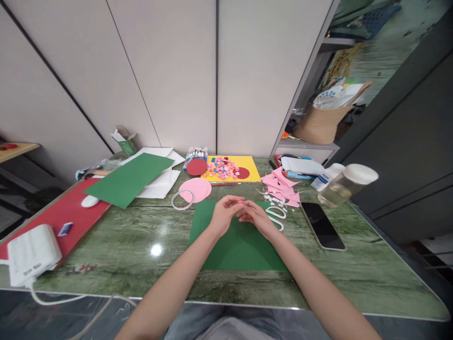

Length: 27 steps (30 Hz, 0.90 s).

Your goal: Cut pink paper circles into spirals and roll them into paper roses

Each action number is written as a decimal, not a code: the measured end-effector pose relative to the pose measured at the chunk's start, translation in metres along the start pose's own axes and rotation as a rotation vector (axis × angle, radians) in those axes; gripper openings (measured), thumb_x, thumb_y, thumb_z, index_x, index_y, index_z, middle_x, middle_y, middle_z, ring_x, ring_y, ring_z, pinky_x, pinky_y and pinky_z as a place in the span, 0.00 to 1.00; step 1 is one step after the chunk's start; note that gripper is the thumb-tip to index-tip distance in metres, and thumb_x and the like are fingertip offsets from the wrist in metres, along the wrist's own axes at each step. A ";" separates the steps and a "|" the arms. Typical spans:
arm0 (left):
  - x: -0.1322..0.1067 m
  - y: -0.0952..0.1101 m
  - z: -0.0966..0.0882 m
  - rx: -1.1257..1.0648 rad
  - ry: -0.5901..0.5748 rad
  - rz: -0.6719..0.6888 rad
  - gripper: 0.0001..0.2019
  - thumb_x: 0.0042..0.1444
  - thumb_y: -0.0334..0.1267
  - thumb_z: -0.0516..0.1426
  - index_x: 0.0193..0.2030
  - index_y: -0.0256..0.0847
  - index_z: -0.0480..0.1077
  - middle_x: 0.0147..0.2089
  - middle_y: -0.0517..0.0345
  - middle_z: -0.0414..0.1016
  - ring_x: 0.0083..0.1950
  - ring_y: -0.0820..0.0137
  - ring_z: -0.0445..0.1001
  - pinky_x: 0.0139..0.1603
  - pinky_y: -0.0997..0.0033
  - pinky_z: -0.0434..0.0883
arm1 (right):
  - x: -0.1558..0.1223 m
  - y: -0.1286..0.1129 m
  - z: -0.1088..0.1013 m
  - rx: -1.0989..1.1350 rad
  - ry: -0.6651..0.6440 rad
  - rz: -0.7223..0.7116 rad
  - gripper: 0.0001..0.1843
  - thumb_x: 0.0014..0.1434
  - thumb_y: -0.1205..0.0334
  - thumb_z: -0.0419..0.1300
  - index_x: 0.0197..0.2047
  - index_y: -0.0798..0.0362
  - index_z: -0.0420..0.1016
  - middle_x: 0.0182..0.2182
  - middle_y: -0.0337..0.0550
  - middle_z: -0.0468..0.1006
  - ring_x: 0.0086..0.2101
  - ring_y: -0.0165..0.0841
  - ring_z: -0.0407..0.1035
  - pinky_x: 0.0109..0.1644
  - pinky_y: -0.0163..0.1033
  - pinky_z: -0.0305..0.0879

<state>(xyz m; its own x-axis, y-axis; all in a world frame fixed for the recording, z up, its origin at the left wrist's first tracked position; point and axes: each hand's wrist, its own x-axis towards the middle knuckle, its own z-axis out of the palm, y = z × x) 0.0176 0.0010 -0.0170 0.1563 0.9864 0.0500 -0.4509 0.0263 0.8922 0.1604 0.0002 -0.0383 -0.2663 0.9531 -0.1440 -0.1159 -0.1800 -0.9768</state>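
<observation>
Over a green sheet of paper (244, 252), my left hand (224, 215) and my right hand (257, 218) meet at the fingertips. Between them shows a small pink piece (240, 202), too small to name; the fingers of both hands are closed around it. White-handled scissors (278, 212) lie beside my right hand, their blades mostly hidden. Beyond the hands, a pile of small, mostly pink pieces (222, 167) rests on a yellow sheet (249, 164). Pink paper circles (198, 189) and a roll of tape (182, 200) lie to the left of my left hand.
Pink paper scraps (279, 184), a phone (322, 225) and a lidded bottle (345, 186) stand or lie on the right. On the left are another green sheet (132, 177), a red sheet (79, 226) and a white power bank (33, 255) with a cable. A cabinet wall (170, 71) closes the back.
</observation>
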 end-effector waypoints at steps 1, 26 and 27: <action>0.000 -0.001 -0.001 0.012 0.000 0.002 0.10 0.41 0.36 0.64 0.33 0.37 0.73 0.39 0.54 0.76 0.40 0.71 0.73 0.46 0.68 0.67 | 0.000 0.000 0.000 0.000 -0.004 -0.001 0.17 0.53 0.46 0.58 0.39 0.51 0.68 0.29 0.41 0.78 0.27 0.29 0.71 0.36 0.36 0.66; 0.039 -0.013 -0.024 0.411 -0.003 0.066 0.17 0.43 0.39 0.62 0.42 0.37 0.70 0.33 0.54 0.77 0.36 0.70 0.75 0.41 0.67 0.69 | 0.000 -0.013 -0.014 -0.040 0.059 -0.041 0.19 0.53 0.45 0.57 0.40 0.51 0.68 0.30 0.42 0.78 0.28 0.30 0.72 0.37 0.38 0.66; 0.052 -0.015 -0.026 0.436 0.034 0.071 0.16 0.43 0.39 0.62 0.40 0.37 0.70 0.34 0.53 0.77 0.37 0.69 0.75 0.41 0.67 0.69 | 0.000 -0.014 -0.017 -0.048 0.073 -0.047 0.19 0.53 0.45 0.57 0.40 0.51 0.68 0.30 0.42 0.78 0.29 0.30 0.72 0.37 0.38 0.66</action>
<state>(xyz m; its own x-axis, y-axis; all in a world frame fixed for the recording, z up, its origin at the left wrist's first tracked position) 0.0098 0.0557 -0.0393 0.1055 0.9883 0.1099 -0.0455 -0.1056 0.9934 0.1786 0.0072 -0.0271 -0.1914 0.9757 -0.1070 -0.0806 -0.1243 -0.9890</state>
